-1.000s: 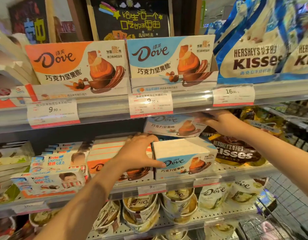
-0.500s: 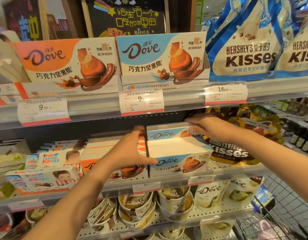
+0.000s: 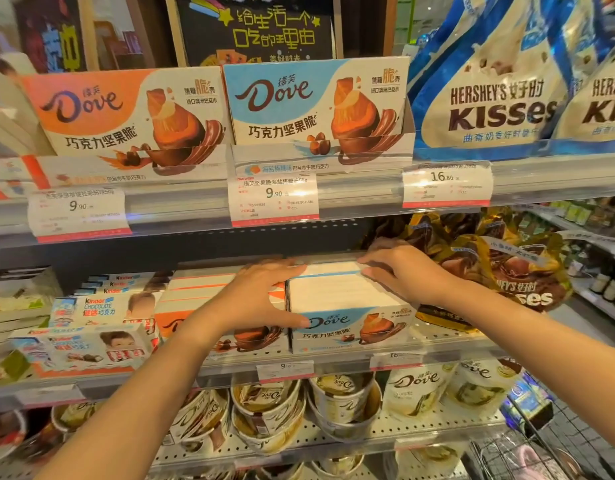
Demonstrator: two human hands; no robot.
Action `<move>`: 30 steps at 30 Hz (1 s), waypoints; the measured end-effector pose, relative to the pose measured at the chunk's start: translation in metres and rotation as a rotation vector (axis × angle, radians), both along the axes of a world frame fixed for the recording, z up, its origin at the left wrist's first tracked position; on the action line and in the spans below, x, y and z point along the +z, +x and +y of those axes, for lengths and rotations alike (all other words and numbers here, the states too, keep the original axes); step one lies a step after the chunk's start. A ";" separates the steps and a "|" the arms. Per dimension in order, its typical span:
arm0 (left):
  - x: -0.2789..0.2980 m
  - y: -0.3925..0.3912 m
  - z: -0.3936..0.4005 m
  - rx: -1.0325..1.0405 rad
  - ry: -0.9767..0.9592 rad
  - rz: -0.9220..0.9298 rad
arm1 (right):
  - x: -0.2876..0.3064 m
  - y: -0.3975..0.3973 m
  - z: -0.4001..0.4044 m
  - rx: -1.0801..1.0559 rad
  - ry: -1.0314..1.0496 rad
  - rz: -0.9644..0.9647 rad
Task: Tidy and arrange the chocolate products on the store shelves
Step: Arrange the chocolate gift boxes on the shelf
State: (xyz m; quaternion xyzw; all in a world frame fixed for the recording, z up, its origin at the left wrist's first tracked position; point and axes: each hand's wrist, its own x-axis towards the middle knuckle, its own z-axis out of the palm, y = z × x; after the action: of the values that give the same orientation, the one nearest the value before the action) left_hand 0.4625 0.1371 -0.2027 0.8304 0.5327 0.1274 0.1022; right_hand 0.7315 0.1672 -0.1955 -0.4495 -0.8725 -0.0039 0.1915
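Observation:
A row of blue Dove boxes [image 3: 347, 327] stands on the middle shelf [image 3: 448, 348], white top edges facing up. My left hand [image 3: 261, 299] clasps the row's left side, thumb across the front box's face and fingers over the tops toward the back. My right hand [image 3: 403, 275] rests on the rearmost blue box at the back right, fingers lying along its top edge; its thumb is hidden. Orange Dove boxes [image 3: 195, 289] stand directly left of the blue row, partly behind my left hand.
Kinder boxes [image 3: 91, 310] sit further left and brown Hershey's Kisses bags [image 3: 513, 271] crowd the right. The shelf above carries orange [image 3: 126, 112] and blue [image 3: 313, 105] Dove displays and blue Kisses bags [image 3: 489, 91]. Dove cups [image 3: 340, 403] fill the shelf below; a wire basket [image 3: 527, 455] sits bottom right.
My right hand has lowered a blue Dove box from mid-air into the back of the blue row. My left hand stayed on the row's left side.

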 end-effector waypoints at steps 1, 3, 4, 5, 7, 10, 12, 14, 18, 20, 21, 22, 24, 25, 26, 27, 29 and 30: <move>-0.001 0.001 0.001 0.011 0.000 0.046 | -0.001 0.000 0.001 0.003 -0.009 -0.018; -0.001 0.003 0.002 0.015 0.006 0.153 | 0.001 0.000 0.003 -0.012 -0.103 -0.096; 0.002 0.005 0.002 0.001 -0.003 0.174 | 0.004 0.001 0.003 -0.011 -0.184 -0.142; 0.006 0.006 0.003 -0.017 -0.024 0.160 | 0.007 0.001 0.004 0.005 -0.273 -0.176; 0.014 0.012 0.005 -0.034 -0.092 0.080 | 0.010 0.002 0.008 0.048 -0.404 -0.231; 0.019 0.025 0.010 0.015 -0.150 0.067 | 0.011 0.000 0.014 0.044 -0.481 -0.293; 0.018 0.031 0.012 0.032 -0.164 0.093 | 0.010 -0.003 0.017 0.051 -0.482 -0.299; 0.018 0.033 0.013 0.046 -0.155 0.088 | 0.007 -0.005 0.018 0.022 -0.436 -0.310; 0.017 0.033 0.011 0.052 -0.131 0.097 | 0.004 -0.008 0.014 -0.039 -0.320 -0.335; 0.016 0.033 0.011 0.046 -0.114 0.124 | 0.006 -0.009 0.013 -0.047 -0.326 -0.338; 0.015 0.033 0.011 0.043 -0.094 0.135 | 0.007 -0.009 0.013 -0.048 -0.333 -0.336; 0.014 0.034 0.011 0.043 -0.071 0.145 | 0.007 -0.010 0.013 -0.050 -0.336 -0.336; 0.012 0.034 0.009 0.042 -0.047 0.150 | 0.005 -0.011 0.012 -0.060 -0.337 -0.341; 0.011 0.032 0.008 0.043 -0.051 0.128 | 0.004 -0.011 0.012 -0.065 -0.336 -0.338; 0.012 0.030 0.006 0.043 -0.067 0.096 | 0.004 -0.011 0.012 -0.069 -0.338 -0.330; 0.014 0.026 0.003 0.049 -0.096 0.067 | 0.004 -0.010 0.012 -0.070 -0.343 -0.323; 0.021 0.013 -0.002 0.074 -0.148 0.036 | 0.003 -0.010 0.011 -0.070 -0.350 -0.326; 0.025 0.005 -0.003 0.078 -0.169 0.048 | 0.002 -0.010 0.011 -0.073 -0.355 -0.328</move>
State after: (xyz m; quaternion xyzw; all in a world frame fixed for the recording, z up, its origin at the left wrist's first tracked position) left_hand 0.4673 0.1339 -0.1779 0.8003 0.5756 0.0660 0.1543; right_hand 0.7212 0.1783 -0.1937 -0.5004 -0.8623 0.0695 -0.0350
